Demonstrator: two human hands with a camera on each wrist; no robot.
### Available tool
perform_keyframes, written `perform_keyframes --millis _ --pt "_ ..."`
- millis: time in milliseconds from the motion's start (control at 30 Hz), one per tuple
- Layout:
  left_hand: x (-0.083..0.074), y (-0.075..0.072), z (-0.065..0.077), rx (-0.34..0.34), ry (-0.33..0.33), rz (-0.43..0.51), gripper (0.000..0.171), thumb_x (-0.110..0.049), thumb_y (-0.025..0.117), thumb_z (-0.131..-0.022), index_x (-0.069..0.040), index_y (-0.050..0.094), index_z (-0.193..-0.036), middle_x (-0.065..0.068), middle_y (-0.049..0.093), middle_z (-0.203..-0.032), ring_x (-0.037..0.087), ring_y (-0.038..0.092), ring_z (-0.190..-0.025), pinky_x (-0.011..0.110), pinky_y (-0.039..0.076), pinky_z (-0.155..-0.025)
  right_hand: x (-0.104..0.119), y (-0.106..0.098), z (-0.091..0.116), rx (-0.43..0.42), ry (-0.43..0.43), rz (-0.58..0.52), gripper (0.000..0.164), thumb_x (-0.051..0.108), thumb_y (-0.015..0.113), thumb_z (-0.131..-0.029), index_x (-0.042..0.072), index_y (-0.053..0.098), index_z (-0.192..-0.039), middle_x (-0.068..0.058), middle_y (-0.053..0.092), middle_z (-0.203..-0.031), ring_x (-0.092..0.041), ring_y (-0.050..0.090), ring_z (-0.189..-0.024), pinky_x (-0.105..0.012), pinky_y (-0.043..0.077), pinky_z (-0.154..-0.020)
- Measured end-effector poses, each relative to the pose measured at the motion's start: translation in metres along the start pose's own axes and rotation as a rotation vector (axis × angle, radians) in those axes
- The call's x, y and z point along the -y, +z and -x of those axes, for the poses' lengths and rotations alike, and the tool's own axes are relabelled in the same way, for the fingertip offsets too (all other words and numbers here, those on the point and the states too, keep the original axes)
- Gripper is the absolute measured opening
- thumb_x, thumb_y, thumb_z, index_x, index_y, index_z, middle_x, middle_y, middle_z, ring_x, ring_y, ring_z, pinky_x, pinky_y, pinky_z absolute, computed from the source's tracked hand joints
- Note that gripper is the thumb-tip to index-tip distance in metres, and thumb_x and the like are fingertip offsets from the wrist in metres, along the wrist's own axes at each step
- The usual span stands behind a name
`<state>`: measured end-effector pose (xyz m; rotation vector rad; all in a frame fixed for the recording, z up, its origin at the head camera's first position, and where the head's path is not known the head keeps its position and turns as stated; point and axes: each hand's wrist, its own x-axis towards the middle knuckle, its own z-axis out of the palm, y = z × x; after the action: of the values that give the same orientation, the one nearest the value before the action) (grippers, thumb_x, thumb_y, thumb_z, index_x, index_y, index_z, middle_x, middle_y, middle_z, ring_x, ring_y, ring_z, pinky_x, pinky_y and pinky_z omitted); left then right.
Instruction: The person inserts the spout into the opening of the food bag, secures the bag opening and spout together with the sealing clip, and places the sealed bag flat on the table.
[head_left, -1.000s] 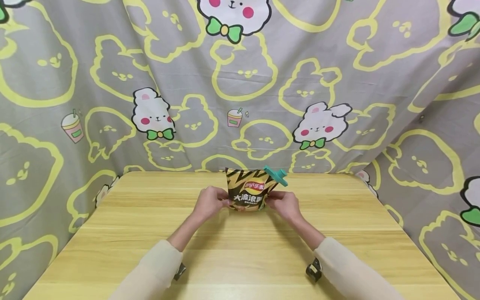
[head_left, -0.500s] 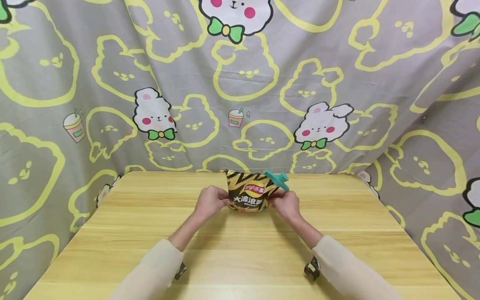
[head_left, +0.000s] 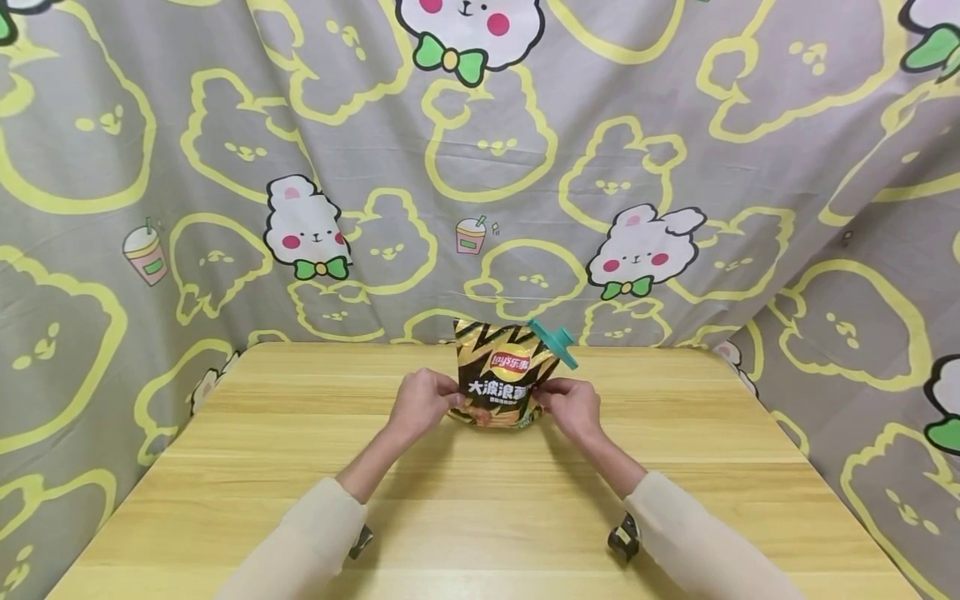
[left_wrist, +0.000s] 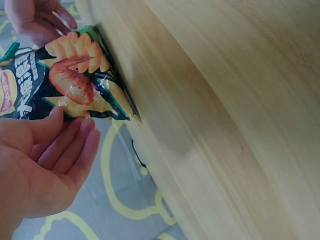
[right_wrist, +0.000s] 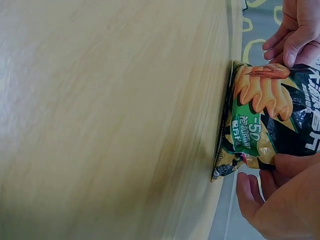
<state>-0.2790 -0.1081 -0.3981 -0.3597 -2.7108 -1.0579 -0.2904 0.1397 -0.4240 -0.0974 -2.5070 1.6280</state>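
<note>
A black and yellow bag of potato chips (head_left: 491, 350) stands upright on the wooden table, near its back edge. Across its top right corner sits a slanted teal bag clip (head_left: 555, 343) with a short spout. My left hand (head_left: 422, 404) pinches the bag's left side low down, thumb on the front. On the opposite side my right hand (head_left: 572, 408) pinches the lower right edge. In the left wrist view the bag's bottom (left_wrist: 120, 90) rests on or just over the tabletop. A green label (right_wrist: 245, 130) shows near the bottom in the right wrist view.
The light wooden table (head_left: 480, 517) spreads out in front of the bag. Behind and at both sides hangs a grey curtain (head_left: 360, 150) with yellow cartoon outlines. Dark wrist devices (head_left: 624, 540) show below both sleeves.
The bag's top dips slightly at first, then rises, so more of its front shows now. The clip moves with it. Both hands stay nearly in place at its sides.
</note>
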Motion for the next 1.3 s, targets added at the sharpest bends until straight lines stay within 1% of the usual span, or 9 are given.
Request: perform_keyframes --millis 267,500,633,733,833,967,1100,1200,1300 --pt "-0.006 -0.001 0.000 0.004 -0.002 0.003 0.004 -0.013 0.080 -0.085 -0.010 0.082 -0.084 0.002 0.078 -0.079 0.018 0.072 -0.074 0.041 0.058 -0.080 0.004 -0.006 0.002 0.031 0.042 0.007 0.018 0.009 0.075 -0.085 -0.001 0.078 -0.100 -0.018 0.077 -0.098 -0.034 0.075 -0.085 -0.032 0.060 -0.074" --pt "-0.010 0.000 -0.002 0.008 -0.060 0.079 0.008 -0.015 0.077 -0.090 -0.009 0.082 -0.091 0.005 0.080 -0.091 0.022 0.074 -0.087 0.044 0.058 -0.086 0.011 -0.013 0.005 0.074 0.070 0.064 0.018 0.009 0.070 -0.090 -0.004 0.075 -0.100 -0.019 0.075 -0.102 -0.035 0.072 -0.089 -0.029 0.056 -0.073" --pt "-0.013 0.001 -0.003 -0.009 -0.087 0.139 0.010 -0.015 0.076 -0.091 -0.008 0.081 -0.094 0.007 0.080 -0.094 0.021 0.074 -0.087 0.041 0.059 -0.083 0.017 -0.017 0.008 0.121 0.089 0.025 0.016 0.004 0.063 -0.091 -0.006 0.070 -0.101 -0.024 0.069 -0.117 -0.035 0.070 -0.101 -0.035 0.059 -0.080" --pt "-0.015 0.002 -0.004 -0.021 -0.097 0.185 0.010 -0.015 0.075 -0.091 -0.007 0.081 -0.094 0.007 0.079 -0.091 0.019 0.073 -0.081 0.035 0.058 -0.073 0.021 -0.020 0.009 0.164 0.098 -0.017 0.018 -0.001 0.056 -0.092 -0.009 0.066 -0.104 -0.028 0.063 -0.128 -0.041 0.065 -0.115 -0.040 0.059 -0.088" --pt "-0.017 0.002 -0.004 -0.024 -0.120 0.237 0.010 -0.014 0.075 -0.092 -0.006 0.081 -0.094 0.008 0.079 -0.088 0.022 0.073 -0.077 0.029 0.055 -0.065 0.023 -0.021 0.010 0.199 0.108 -0.039 0.019 -0.002 0.052 -0.092 -0.011 0.062 -0.106 -0.031 0.061 -0.129 -0.043 0.063 -0.119 -0.041 0.060 -0.088" --pt "-0.017 0.003 -0.004 -0.012 -0.167 0.301 0.010 -0.011 0.074 -0.092 -0.004 0.080 -0.095 0.012 0.078 -0.091 0.024 0.075 -0.074 0.029 0.059 -0.066 0.025 -0.023 0.011 0.222 0.133 -0.054 0.016 -0.002 0.052 -0.092 -0.011 0.059 -0.104 -0.029 0.063 -0.122 -0.036 0.067 -0.102 -0.039 0.061 -0.082" --pt "-0.016 0.004 -0.003 0.009 -0.219 0.397 0.010 -0.005 0.072 -0.092 0.001 0.078 -0.098 0.017 0.077 -0.096 0.024 0.076 -0.071 0.036 0.063 -0.071 0.027 -0.023 0.011 0.246 0.162 -0.056 0.014 0.001 0.053 -0.094 -0.009 0.057 -0.104 -0.021 0.061 -0.108 -0.023 0.062 -0.083 -0.036 0.061 -0.076" --pt "-0.016 0.005 -0.003 0.016 -0.236 0.448 0.011 -0.003 0.071 -0.093 0.004 0.076 -0.098 0.020 0.077 -0.095 0.027 0.076 -0.070 0.037 0.063 -0.069 0.027 -0.024 0.011 0.274 0.182 -0.049 0.018 0.004 0.053 -0.097 -0.009 0.056 -0.108 -0.017 0.057 -0.101 -0.020 0.058 -0.078 -0.035 0.060 -0.073" --pt "-0.015 0.006 -0.002 0.015 -0.237 0.458 0.011 -0.003 0.070 -0.094 0.005 0.076 -0.098 0.020 0.076 -0.094 0.028 0.076 -0.069 0.036 0.063 -0.066 0.026 -0.025 0.011 0.299 0.208 -0.053 0.020 0.004 0.049 -0.098 -0.010 0.056 -0.111 -0.014 0.056 -0.097 -0.020 0.058 -0.077 -0.036 0.059 -0.074"
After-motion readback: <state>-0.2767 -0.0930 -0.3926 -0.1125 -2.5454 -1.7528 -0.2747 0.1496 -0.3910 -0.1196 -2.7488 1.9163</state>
